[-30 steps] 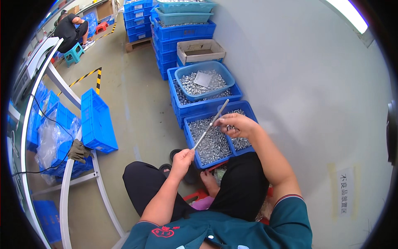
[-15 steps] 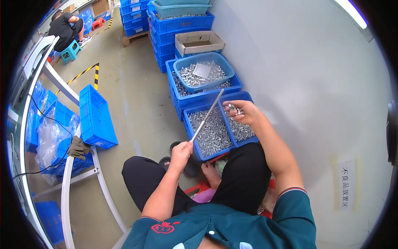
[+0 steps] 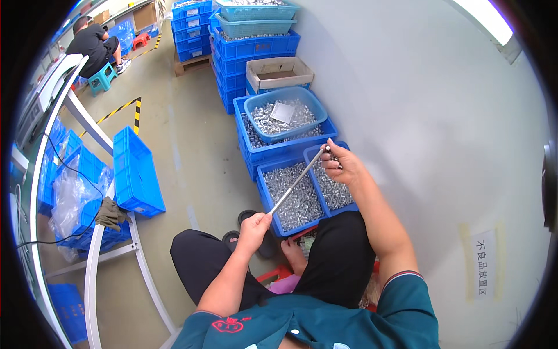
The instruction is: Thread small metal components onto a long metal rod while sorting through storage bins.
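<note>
My left hand [image 3: 253, 230] is closed round the near end of a thin metal rod [image 3: 290, 191], which slants up and to the right. At the rod's far tip, the fingers of my right hand [image 3: 343, 163] are curled, pinching a small metal part [image 3: 327, 148], with more small metal parts tucked in the palm. Below both hands stands a blue divided bin; its left compartment holds a heap of small metal parts [image 3: 297, 200], its right one a similar heap [image 3: 332, 186]. The exact kind of the parts is too small to tell.
Beyond the bin, a light blue basket [image 3: 318, 110] of metal parts rests on a blue crate [image 3: 244, 142]. Stacked crates [image 3: 232, 64] and an open carton [image 3: 302, 70] stand behind. A white frame [image 3: 93, 273] and blue crates [image 3: 136, 171] are at left, a wall [image 3: 442, 145] at right. A person [image 3: 90, 46] sits far off.
My right hand has come to the rod's far tip, its fingers closing in from a looser, more open hold on the parts. The rod has tipped lower, towards the right hand.
</note>
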`<action>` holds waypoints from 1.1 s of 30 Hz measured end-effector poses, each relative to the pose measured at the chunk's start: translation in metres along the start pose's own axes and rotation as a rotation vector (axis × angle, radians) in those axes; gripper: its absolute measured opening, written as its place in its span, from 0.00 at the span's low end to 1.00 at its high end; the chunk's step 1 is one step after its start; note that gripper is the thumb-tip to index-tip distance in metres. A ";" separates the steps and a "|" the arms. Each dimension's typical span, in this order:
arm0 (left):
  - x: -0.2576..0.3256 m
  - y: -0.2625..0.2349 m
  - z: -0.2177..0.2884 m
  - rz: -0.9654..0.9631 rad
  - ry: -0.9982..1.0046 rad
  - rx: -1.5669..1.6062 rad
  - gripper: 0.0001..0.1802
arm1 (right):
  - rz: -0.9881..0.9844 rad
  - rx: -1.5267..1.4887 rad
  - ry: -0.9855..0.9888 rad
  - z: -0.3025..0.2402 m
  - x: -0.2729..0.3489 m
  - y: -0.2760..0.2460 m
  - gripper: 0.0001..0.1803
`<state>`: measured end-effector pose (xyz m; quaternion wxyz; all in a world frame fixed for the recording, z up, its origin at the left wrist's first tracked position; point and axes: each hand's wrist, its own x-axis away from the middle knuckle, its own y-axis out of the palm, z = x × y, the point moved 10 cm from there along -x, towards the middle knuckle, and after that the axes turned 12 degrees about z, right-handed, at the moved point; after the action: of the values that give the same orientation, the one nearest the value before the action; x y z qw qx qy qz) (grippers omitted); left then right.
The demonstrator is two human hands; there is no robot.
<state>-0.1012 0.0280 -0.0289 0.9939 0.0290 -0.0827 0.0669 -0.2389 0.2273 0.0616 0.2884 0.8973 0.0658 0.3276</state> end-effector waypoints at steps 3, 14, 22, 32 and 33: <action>0.000 0.001 0.002 -0.002 0.005 0.002 0.18 | 0.008 0.071 -0.007 0.001 0.004 0.005 0.14; -0.001 -0.005 0.008 0.066 0.101 -0.068 0.18 | 0.158 0.356 -0.122 0.000 0.014 0.016 0.15; -0.009 -0.003 0.002 0.081 0.024 0.033 0.18 | -0.092 0.762 0.238 0.059 0.018 0.029 0.15; -0.002 -0.007 0.013 0.085 0.044 -0.046 0.18 | 0.013 0.099 -0.038 -0.007 0.004 0.000 0.08; -0.001 -0.008 0.013 0.086 0.048 -0.045 0.18 | 0.010 0.101 -0.040 -0.007 0.004 -0.001 0.08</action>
<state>-0.1034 0.0187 -0.0168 0.9922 0.0016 -0.0614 0.1085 -0.2403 0.2328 0.0674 0.2422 0.9175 0.0719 0.3072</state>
